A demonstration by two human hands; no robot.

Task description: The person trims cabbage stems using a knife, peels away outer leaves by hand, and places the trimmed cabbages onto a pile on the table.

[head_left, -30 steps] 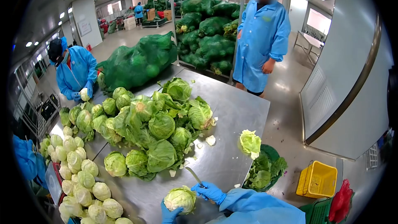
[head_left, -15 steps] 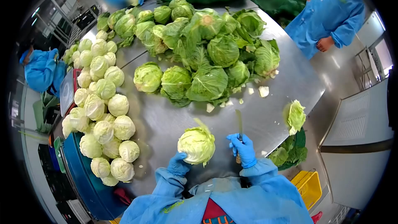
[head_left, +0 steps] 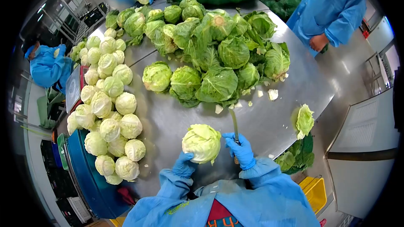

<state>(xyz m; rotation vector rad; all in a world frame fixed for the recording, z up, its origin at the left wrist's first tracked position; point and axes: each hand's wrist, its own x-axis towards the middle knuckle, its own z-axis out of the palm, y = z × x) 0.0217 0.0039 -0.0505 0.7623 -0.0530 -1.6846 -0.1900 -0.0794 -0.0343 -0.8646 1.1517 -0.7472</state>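
Note:
My left hand [head_left: 184, 164], in a blue glove, is closed on the lower left side of a pale green cabbage [head_left: 201, 143] held over the near edge of the table. The fingers behind the cabbage are hidden. To its right, my gloved right hand [head_left: 242, 150] grips a knife [head_left: 235, 122] by its handle, the long blade pointing up and away from me. The blade stands apart from the cabbage. Beyond both hands lies a heap of leafy, untrimmed cabbages [head_left: 233, 52], with white cut bits [head_left: 273, 94] scattered along its near side.
Trimmed pale cabbages [head_left: 110, 129] are piled along the left side. A loose leaf [head_left: 304, 121] is at the metal table's [head_left: 269, 122] right edge, above a green bag of leaves [head_left: 296, 155]. A yellow crate [head_left: 314, 193] stands lower right. Several people in blue coats stand around.
The knife blade has swung left toward the cabbage, and my right hand has shifted slightly left. The cabbage has turned a little in my left hand. The whole view has shifted slightly.

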